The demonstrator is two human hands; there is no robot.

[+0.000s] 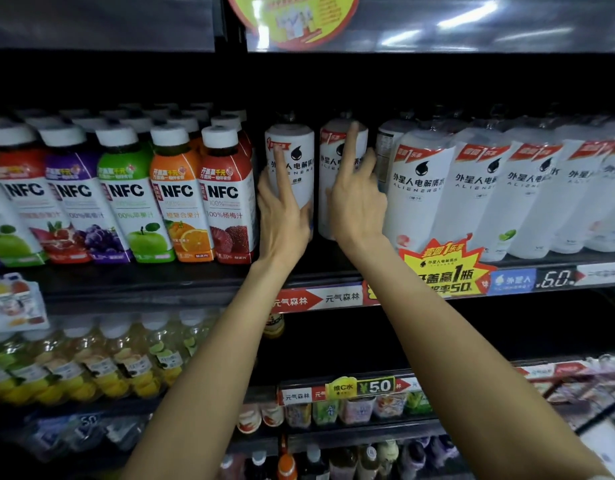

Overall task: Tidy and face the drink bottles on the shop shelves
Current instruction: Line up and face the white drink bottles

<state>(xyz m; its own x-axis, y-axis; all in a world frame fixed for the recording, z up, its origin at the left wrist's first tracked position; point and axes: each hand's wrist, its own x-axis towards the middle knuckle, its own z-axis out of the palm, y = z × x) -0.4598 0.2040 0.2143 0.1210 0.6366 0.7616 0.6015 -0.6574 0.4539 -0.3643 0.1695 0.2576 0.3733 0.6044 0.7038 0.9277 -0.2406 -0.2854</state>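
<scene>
Two hands [283, 216] [356, 199] grip two white electrolyte bottles [294, 161] [330, 188] on the shelf [195, 275].

- NFC juice bottles [126, 195]: white caps, labels in red, purple, green, orange
- electrolyte bottles [420, 188]: white, black drop logo, red banner
- promo tag [444, 268]: yellow, red edge

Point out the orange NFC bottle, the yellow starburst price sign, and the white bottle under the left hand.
orange NFC bottle [181, 202], head view, front label
starburst sign [444, 268], head view, middle of the yellow face
white bottle [295, 168], head view, label right of the left hand's index finger
</scene>
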